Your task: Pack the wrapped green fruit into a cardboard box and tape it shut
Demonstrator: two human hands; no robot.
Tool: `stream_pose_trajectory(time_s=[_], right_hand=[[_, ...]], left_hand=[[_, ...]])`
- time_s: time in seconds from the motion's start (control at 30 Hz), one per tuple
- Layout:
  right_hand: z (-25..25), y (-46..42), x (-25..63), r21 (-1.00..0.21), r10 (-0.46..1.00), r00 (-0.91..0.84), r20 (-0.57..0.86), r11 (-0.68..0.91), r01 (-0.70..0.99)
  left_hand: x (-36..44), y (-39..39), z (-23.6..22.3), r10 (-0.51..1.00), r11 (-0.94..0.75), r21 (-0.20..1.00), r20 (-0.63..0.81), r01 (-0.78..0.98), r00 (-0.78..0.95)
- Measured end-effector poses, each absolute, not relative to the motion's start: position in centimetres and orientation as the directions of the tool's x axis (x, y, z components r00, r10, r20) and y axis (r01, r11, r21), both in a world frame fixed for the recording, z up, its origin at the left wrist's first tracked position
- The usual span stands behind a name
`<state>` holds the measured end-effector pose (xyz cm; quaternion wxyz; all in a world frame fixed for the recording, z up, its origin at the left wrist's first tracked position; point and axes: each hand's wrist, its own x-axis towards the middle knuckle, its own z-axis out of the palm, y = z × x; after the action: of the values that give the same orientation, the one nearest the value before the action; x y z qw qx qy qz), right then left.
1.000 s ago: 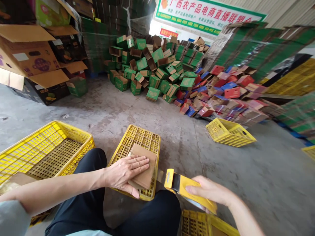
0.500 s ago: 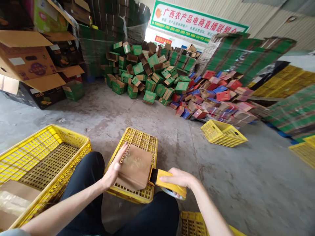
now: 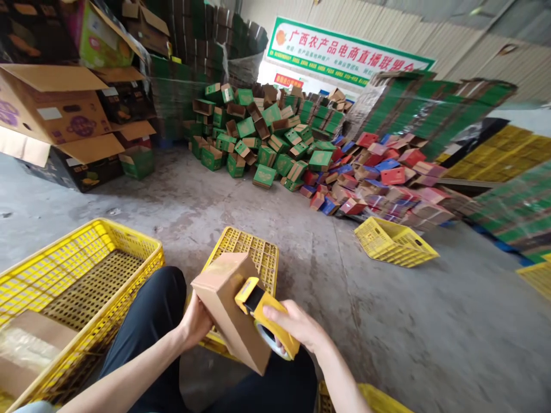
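Observation:
A brown cardboard box [image 3: 236,315] is tilted up over an upturned yellow plastic crate [image 3: 262,255] between my knees. My left hand [image 3: 197,321] grips the box at its left side, its fingertips partly hidden behind the cardboard. In my right hand [image 3: 293,324] is a yellow tape dispenser [image 3: 275,315] with a roll of tape on its underside. The dispenser's head lies against or just in front of the box's side; I cannot tell whether it touches. Shiny tape shows on the box near its upper edge.
To my left stands a yellow crate [image 3: 129,252] with a taped cardboard box [image 3: 32,350] inside. Another yellow crate [image 3: 396,244] lies on the concrete floor at right. Heaps of green boxes [image 3: 264,175] and red-and-blue boxes [image 3: 391,176] lie ahead, beside stacked cartons [image 3: 71,117].
The box has been tipped up off the flat crate. My left hand has gone from lying flat along it to gripping its side. The tape dispenser has moved left and turned.

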<state>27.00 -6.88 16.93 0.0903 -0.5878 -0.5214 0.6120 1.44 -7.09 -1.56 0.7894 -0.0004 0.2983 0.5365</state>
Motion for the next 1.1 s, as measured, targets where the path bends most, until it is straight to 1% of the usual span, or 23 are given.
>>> stream_pose_trajectory(time_s=[0.1,0.2,0.27,0.4,0.53,0.57,0.6,0.63,0.67,0.7,0.73,0.77,0.8,0.83,0.87,0.93,0.97,1.03,1.1], right_hand=[[17.3,-5.7,25.8,-0.716,0.725,-0.270,-0.633,-0.417,0.559],[16.3,-4.6,25.2,-0.649,0.700,-0.220,-0.679,-0.433,0.626],[15.1,-4.0,24.7,-0.633,0.684,-0.222,-0.695,-0.435,0.641],[13.2,-2.2,22.9,-0.626,0.657,-0.278,-0.701,-0.381,0.680],[12.4,-0.2,20.8,-0.616,0.657,-0.287,-0.697,-0.344,0.709],[12.3,0.2,20.2,-0.616,0.659,-0.289,-0.694,-0.337,0.712],[12.2,0.5,19.6,-0.617,0.661,-0.292,-0.691,-0.330,0.714],[12.0,0.7,19.1,-0.619,0.662,-0.296,-0.689,-0.324,0.715],[11.9,0.9,18.5,-0.621,0.661,-0.302,-0.687,-0.317,0.717],[11.8,1.0,17.9,-0.622,0.659,-0.309,-0.686,-0.310,0.719],[11.8,1.1,17.5,-0.622,0.656,-0.316,-0.686,-0.303,0.722],[11.8,1.2,17.1,-0.622,0.650,-0.324,-0.687,-0.296,0.725],[11.8,1.3,16.9,-0.620,0.644,-0.330,-0.690,-0.291,0.729],[11.8,1.3,16.7,-0.618,0.638,-0.334,-0.694,-0.288,0.732],[11.9,1.3,16.7,-0.615,0.633,-0.336,-0.698,-0.288,0.734],[12.1,1.2,16.7,-0.610,0.627,-0.331,-0.705,-0.297,0.735],[12.2,1.1,16.7,-0.607,0.625,-0.327,-0.708,-0.302,0.735],[12.4,0.8,16.7,-0.601,0.621,-0.320,-0.716,-0.313,0.736],[12.4,0.6,16.6,-0.593,0.615,-0.313,-0.723,-0.321,0.739]], left_hand=[[2.8,-7.3,-3.0,0.818,0.446,0.202,-0.487,-0.872,0.306],[3.5,-7.1,-4.6,0.808,0.423,0.152,-0.510,-0.893,0.296],[3.5,-6.8,-5.2,0.792,0.431,0.143,-0.532,-0.891,0.298],[2.3,-6.2,-5.7,0.761,0.449,0.162,-0.585,-0.878,0.281],[-0.3,-7.4,-5.6,0.740,0.446,0.192,-0.628,-0.874,0.239],[-1.2,-8.0,-5.5,0.748,0.438,0.228,-0.629,-0.869,0.212],[-2.0,-8.6,-5.2,0.771,0.423,0.296,-0.615,-0.856,0.169],[-2.9,-9.2,-4.8,0.815,0.395,0.424,-0.571,-0.815,0.098],[-3.7,-9.8,-4.3,0.872,0.347,0.584,-0.489,-0.734,0.023],[-4.5,-10.1,-3.6,0.925,0.275,0.749,-0.376,-0.603,-0.045],[-5.3,-10.2,-2.9,0.967,0.188,0.886,-0.243,-0.423,-0.079],[-6.0,-10.1,-2.0,0.990,0.105,0.971,-0.123,-0.217,-0.071],[-6.6,-9.6,-1.1,0.999,0.024,1.000,-0.024,-0.015,-0.047],[-7.1,-8.8,-0.2,0.998,-0.064,0.985,0.067,0.159,-0.008],[-7.6,-7.8,0.6,0.987,-0.153,0.942,0.131,0.300,0.090],[-8.5,-5.3,1.9,0.927,-0.335,0.815,0.196,0.473,0.319],[-8.8,-4.0,2.2,0.881,-0.421,0.750,0.202,0.511,0.429],[-9.4,-1.6,2.4,0.778,-0.561,0.641,0.193,0.524,0.598],[-9.9,-0.1,2.0,0.684,-0.628,0.609,0.135,0.485,0.717]])
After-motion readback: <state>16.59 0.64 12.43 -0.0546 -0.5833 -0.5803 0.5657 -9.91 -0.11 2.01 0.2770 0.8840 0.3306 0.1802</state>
